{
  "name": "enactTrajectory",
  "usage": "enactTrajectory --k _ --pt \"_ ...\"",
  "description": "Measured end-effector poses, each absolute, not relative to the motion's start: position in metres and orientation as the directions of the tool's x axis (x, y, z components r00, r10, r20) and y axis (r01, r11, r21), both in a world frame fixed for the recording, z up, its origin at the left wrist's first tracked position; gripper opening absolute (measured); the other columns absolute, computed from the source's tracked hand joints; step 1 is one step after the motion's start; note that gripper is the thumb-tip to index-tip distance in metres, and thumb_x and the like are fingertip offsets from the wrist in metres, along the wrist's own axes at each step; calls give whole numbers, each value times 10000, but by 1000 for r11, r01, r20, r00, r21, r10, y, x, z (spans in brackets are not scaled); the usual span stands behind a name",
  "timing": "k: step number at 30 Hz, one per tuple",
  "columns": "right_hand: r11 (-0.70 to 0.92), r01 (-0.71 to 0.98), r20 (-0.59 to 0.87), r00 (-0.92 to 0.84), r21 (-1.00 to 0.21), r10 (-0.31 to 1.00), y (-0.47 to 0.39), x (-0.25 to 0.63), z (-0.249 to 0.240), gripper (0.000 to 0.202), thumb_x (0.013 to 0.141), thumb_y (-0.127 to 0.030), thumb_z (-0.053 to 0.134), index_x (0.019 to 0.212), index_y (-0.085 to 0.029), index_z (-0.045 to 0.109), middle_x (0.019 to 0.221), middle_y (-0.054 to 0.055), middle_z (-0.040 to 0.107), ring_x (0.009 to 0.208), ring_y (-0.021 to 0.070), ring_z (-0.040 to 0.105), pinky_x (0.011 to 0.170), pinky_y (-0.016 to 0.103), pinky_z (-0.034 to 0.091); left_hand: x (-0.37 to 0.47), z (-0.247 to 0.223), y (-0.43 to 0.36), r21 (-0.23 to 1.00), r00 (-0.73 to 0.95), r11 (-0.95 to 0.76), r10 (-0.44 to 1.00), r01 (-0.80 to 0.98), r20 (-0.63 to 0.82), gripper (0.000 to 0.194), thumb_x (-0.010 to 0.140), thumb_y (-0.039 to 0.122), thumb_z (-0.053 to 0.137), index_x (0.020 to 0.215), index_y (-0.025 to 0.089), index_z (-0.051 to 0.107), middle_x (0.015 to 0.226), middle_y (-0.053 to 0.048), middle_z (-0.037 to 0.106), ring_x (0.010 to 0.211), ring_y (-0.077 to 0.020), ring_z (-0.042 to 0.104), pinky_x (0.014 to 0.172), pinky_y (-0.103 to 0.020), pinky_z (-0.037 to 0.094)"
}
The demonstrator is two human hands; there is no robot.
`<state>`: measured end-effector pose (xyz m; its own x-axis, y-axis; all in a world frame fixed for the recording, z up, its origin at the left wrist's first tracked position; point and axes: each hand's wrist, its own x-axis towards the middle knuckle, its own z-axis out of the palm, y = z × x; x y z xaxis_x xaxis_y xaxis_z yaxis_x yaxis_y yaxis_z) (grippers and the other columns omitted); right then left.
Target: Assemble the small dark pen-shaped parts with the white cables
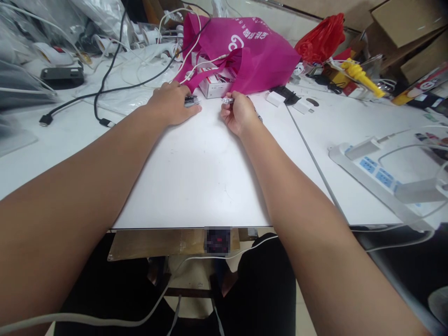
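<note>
My left hand [171, 105] rests on the white table near its far side, its fingers curled over a small bundle of pens [192, 100]. The clear and dark ends of the pens show between thumb and fingers; the rest is hidden. My right hand [240, 112] is closed around a pen [228, 100] with a clear end. A dark end sticks out on the other side of this hand. Between and just behind both hands stands a white box [215, 87], partly under the strap of a magenta bag [266, 56].
Black cables [101, 93] lie at the left beside plastic-wrapped things. White adapters [276, 98] sit right of my right hand. A power strip [378, 172] is at the right edge. A red plastic bag [322, 39] and cardboard boxes [409, 23] are at the back right.
</note>
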<state>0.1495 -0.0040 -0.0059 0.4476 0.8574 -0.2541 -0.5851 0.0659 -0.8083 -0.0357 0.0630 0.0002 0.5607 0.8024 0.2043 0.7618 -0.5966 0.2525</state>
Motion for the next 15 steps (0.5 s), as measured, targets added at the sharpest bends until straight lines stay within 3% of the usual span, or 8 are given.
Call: enactTrajectory --k 3,7,12,15 --pt "58 -586 -246 425 -808 871 1 154 -10 285 1212 -241 439 931 -255 485 725 -73 456 523 56 446 467 155 302 -38 1 62 341 557 -600 799 724 224 636 907 734 662 1415 381 808 1522 -126 734 1543 -495 530 1234 -644 452" --pt "59 -597 -239 407 -800 882 5 158 -14 284 1213 -254 435 933 -255 478 724 -70 469 534 56 469 474 155 330 -39 4 60 302 574 -613 790 730 217 699 913 716 649 1448 290 793 1534 -130 715 1473 -450 567 1212 -627 472" --pt "59 -580 -240 425 -812 873 0 153 -9 264 1207 -246 446 945 -259 475 701 -75 457 536 60 457 465 147 331 -38 2 63 310 579 -629 778 713 244 632 899 797 652 1318 355 821 1404 -102 782 1452 -442 564 1149 -634 471" --pt "71 -590 -245 438 -804 865 -5 148 -5 275 1215 -257 466 940 -249 474 707 -80 461 528 37 430 461 123 310 -38 1 65 287 583 -640 768 713 264 673 906 789 656 1326 290 825 1493 -125 750 1427 -441 599 1127 -628 498"
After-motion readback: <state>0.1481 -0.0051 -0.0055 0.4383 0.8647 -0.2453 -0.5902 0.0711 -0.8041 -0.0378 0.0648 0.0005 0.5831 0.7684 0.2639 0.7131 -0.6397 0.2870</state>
